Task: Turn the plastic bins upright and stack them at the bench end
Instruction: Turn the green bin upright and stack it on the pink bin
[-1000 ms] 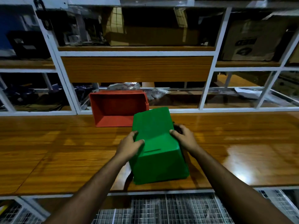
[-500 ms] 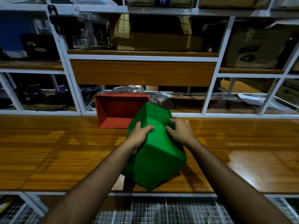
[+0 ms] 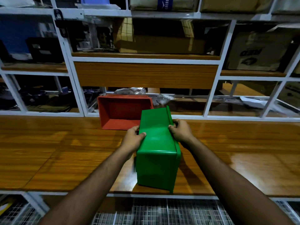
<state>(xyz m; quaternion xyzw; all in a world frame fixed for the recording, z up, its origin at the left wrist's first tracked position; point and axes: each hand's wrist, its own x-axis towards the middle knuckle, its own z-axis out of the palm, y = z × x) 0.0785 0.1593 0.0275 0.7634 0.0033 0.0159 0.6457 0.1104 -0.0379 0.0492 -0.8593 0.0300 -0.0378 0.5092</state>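
while the green bin (image 3: 156, 153) is seen from the head view tipped on its side near the bench (image 3: 48, 151) front edge, it is clasped at its far end by the left hand (image 3: 133, 139) and right hand (image 3: 181, 131), fingers closed over opposite walls. its long axis is run away from the person toward the red bin (image 3: 121, 112), lying on its side just behind; its opening appears turned rightward.

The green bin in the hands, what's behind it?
Behind the green bin a red bin lies on its side on the wooden bench, showing an empty inside. The green bin covers its lower right corner.
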